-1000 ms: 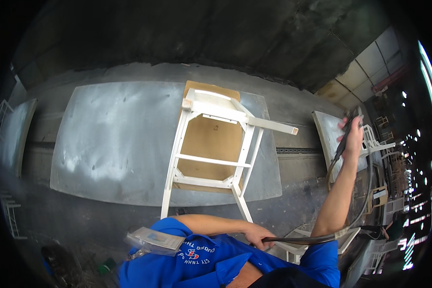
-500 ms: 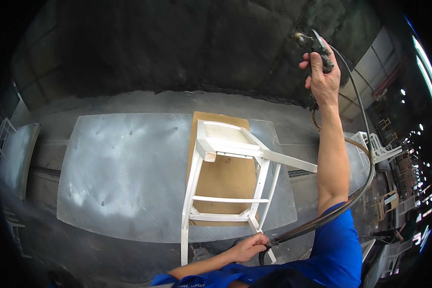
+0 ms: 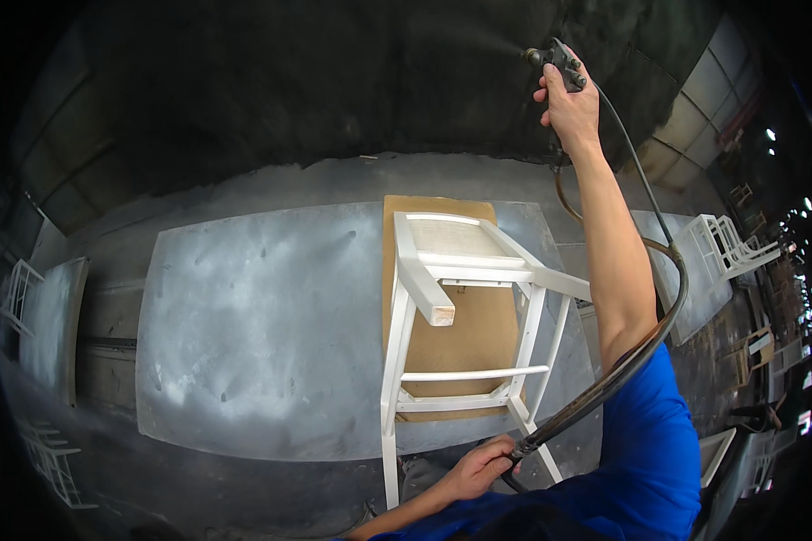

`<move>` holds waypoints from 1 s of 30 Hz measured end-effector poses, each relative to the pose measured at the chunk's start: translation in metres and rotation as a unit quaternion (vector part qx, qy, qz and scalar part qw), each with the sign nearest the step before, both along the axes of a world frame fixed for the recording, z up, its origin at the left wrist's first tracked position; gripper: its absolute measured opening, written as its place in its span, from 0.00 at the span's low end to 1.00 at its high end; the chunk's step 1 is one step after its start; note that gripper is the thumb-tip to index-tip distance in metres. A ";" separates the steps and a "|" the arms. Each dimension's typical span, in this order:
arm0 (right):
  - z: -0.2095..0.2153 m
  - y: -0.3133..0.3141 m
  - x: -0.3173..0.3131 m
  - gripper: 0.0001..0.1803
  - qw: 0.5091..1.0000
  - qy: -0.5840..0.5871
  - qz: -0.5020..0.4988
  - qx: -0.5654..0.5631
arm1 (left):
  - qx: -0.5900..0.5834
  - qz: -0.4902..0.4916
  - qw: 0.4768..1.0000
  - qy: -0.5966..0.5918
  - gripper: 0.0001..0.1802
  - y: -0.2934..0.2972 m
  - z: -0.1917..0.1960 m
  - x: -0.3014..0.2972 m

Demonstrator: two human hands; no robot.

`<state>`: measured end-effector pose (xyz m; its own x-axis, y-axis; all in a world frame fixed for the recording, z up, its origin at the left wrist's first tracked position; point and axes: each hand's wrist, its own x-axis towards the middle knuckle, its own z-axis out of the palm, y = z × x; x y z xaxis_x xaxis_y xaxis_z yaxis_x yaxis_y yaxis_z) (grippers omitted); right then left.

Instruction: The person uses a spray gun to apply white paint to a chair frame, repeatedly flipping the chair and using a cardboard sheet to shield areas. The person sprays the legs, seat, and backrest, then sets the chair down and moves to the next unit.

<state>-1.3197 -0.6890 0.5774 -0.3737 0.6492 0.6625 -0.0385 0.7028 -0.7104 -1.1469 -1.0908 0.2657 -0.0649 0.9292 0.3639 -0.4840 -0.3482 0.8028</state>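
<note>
Raised at the upper right, my right hand (image 3: pixel 572 115) is closed around a spray gun (image 3: pixel 564 68). A faint mist leaves the gun's nozzle toward the left, against the dark wall. Low and near my body, my left hand (image 3: pixel 478 471) grips the dark hose (image 3: pixel 595 406), which loops past my right arm and up toward the gun. Between my hands a white wooden chair frame (image 3: pixel 475 261) lies tipped over, its legs pointing toward me and to the right. Beneath it is a brown board (image 3: pixel 492 341) on a grey, paint-dusted tabletop (image 3: pixel 253 316). My right forearm hides the end of one leg.
A dark, paint-coated wall (image 3: pixel 289 81) rises beyond the tabletop. White chair frames (image 3: pixel 735 245) stand at the right on another grey panel (image 3: pixel 695 298). More white frames (image 3: pixel 20 293) are at the far left beside a grey board (image 3: pixel 54 316). Hose slack hangs near my right arm.
The spray gun and my right hand have shifted left and slightly up in the picture, and mist now shows at the nozzle. The chair and tabletop appear farther right as the view turned.
</note>
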 end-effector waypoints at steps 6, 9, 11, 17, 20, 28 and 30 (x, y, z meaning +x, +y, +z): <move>-0.071 0.017 0.004 0.30 0.991 -0.127 -0.039 -0.004 | -0.098 -0.009 0.995 0.023 0.13 -0.011 0.002 -0.018; -0.139 0.032 0.006 0.32 0.972 -0.213 -0.099 0.031 | -0.102 0.011 0.994 0.043 0.14 -0.017 -0.003 -0.024; -0.182 0.041 0.009 0.32 0.945 -0.297 -0.138 0.019 | -0.104 0.035 0.994 0.027 0.17 -0.019 -0.009 -0.026; -0.285 0.052 0.014 0.29 0.912 -0.386 -0.135 0.023 | -0.154 0.076 0.983 -0.067 0.15 -0.034 -0.029 -0.034; -0.318 0.056 0.011 0.28 0.901 -0.407 -0.148 0.026 | -0.164 0.076 0.981 -0.075 0.15 -0.041 -0.039 -0.040; -0.365 0.074 0.001 0.26 0.891 -0.395 -0.225 0.017 | -0.188 0.087 0.974 -0.094 0.14 -0.054 -0.054 -0.054; -0.369 0.072 -0.001 0.27 0.896 -0.387 -0.215 0.025 | -0.184 0.107 0.972 -0.098 0.14 -0.056 -0.056 -0.054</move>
